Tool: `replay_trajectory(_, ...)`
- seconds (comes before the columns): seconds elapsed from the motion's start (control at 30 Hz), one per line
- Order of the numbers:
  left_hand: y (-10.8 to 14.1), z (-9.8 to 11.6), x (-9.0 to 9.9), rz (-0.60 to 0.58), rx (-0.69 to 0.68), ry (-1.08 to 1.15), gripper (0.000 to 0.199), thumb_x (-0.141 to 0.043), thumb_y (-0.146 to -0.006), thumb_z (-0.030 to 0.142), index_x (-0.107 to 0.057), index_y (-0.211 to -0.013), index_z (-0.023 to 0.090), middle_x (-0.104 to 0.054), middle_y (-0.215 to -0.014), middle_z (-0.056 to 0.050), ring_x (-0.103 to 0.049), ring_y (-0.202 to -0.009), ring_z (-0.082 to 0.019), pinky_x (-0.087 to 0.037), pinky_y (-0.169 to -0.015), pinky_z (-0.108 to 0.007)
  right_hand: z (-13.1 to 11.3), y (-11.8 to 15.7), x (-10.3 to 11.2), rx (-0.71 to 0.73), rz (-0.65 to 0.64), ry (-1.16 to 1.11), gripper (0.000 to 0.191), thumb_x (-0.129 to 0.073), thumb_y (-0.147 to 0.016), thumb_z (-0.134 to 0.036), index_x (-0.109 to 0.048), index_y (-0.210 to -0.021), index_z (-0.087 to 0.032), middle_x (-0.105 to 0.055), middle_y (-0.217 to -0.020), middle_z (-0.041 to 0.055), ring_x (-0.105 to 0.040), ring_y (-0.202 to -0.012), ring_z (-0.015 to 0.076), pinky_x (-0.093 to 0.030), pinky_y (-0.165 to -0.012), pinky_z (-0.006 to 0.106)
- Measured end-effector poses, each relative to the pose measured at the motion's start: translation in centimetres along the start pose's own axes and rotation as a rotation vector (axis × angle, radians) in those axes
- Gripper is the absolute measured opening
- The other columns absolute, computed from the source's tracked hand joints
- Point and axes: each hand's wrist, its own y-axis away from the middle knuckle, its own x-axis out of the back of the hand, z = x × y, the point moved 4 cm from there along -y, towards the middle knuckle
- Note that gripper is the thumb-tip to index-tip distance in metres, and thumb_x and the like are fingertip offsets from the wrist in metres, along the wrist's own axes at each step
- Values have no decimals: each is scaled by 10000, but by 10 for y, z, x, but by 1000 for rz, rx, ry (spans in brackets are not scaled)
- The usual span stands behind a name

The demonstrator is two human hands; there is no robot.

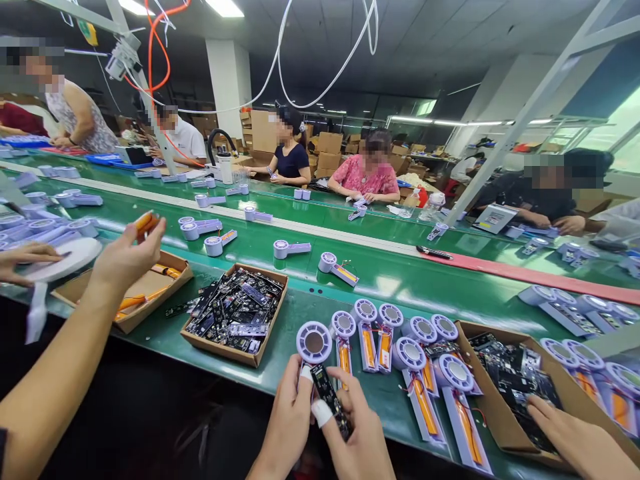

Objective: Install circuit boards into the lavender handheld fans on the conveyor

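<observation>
At the bottom centre my left hand (291, 413) is closed round the handle end of a lilac handheld fan body (314, 342), its round head facing up. A black circuit board (329, 400) lies over the handle, held by my right hand (357, 427) between thumb and fingers. White wraps cover both thumbs. Just right of my hands stand several lilac fan bodies (410, 353) with orange battery cells (424, 403) and thin wires in their handles. To the left is a cardboard tray (257, 360) heaped with black circuit boards (235, 310).
A co-worker's hand (133, 247) at left holds an orange cell above another cardboard tray (175, 267). At right, a co-worker's hand (575, 427) reaches into a box of boards (520, 373). Fan bodies lie on the green conveyor (250, 257); people sit along its far side.
</observation>
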Motion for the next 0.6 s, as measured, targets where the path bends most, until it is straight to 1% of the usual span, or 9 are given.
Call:
replay_trajectory(0.03, -1, 2, 1, 20, -3, 0, 329, -579, -845, 418, -628, -1096, 212, -658, -936, -39, -576, -966, -220, -447, -804, -265, 1, 3, 0, 39, 34, 31, 477, -610, -835, -503, -599, -1219, -220, -719, -1009, 86, -678, -899, 256, -525, -811, 320)
replay_trajectory(0.1, -1, 5, -1, -15, 27, 22, 377, -583, -835, 439, -618, -1138, 217, -676, -979, -50, -591, -942, -230, -459, -803, -286, 4, 7, 0, 73, 74, 49, 456, -584, -860, -473, -613, -1246, -233, -659, -1223, 89, -620, -1114, 287, -490, -945, 350)
replay_trajectory(0.17, 1, 9, -4, -92, 44, 71, 384, -579, -836, 452, -615, -1146, 229, -681, -978, -42, -602, -887, -214, -471, -787, -281, 10, 9, -1, 55, 79, 14, 447, -563, -883, -447, -607, -1272, -231, -619, -1295, 74, -561, -1210, 286, -478, -982, 353)
replay_trajectory(0.23, 2, 12, -5, -112, 22, 121, 357, -605, -827, 430, -625, -1125, 235, -671, -1003, -33, -595, -901, -192, -466, -811, -255, 16, 11, -1, 37, 78, -24, 446, -573, -883, -434, -612, -1275, -224, -617, -1299, 70, -544, -1233, 289, -489, -977, 356)
replay_trajectory(0.27, 2, 13, -5, -105, 14, 132, 347, -609, -828, 416, -624, -1124, 235, -664, -977, -24, -590, -868, -175, -468, -788, -237, 18, 12, -2, 46, 81, -30, 440, -580, -880, -433, -621, -1266, -225, -621, -1293, 69, -548, -1228, 294, -490, -979, 364)
replay_trajectory(0.37, 2, 8, -8, -94, 45, 118, 353, -557, -863, 400, -589, -1167, 223, -573, -718, 31, -487, -590, -112, -427, -554, -194, 19, 14, -2, 124, 93, 4, 419, -579, -884, -439, -638, -1249, -242, -646, -1255, 73, -588, -1178, 305, -485, -989, 394)
replay_trajectory(0.43, 1, 6, -10, -103, 75, 110, 378, -526, -875, 407, -563, -1197, 213, -478, -619, 63, -392, -503, -98, -364, -464, -188, 19, 15, -2, 163, 93, 39, 420, -561, -898, -440, -627, -1264, -246, -657, -1234, 82, -613, -1142, 306, -482, -992, 413)
replay_trajectory(0.53, 1, 7, -12, -149, 116, 156, 409, -554, -850, 433, -570, -1190, 207, -474, -624, 59, -405, -521, -101, -372, -474, -193, 21, 13, -1, 154, 97, 70, 420, -542, -913, -435, -613, -1281, -245, -652, -1241, 86, -619, -1130, 303, -477, -995, 427)
replay_trajectory(0.6, 2, 10, -13, -233, 146, 255, 418, -581, -831, 438, -584, -1181, 211, -517, -672, 40, -448, -566, -109, -401, -513, -202, 22, 12, 0, 148, 109, 70, 405, -531, -923, -416, -608, -1284, -249, -652, -1243, 79, -615, -1135, 294, -482, -986, 415)
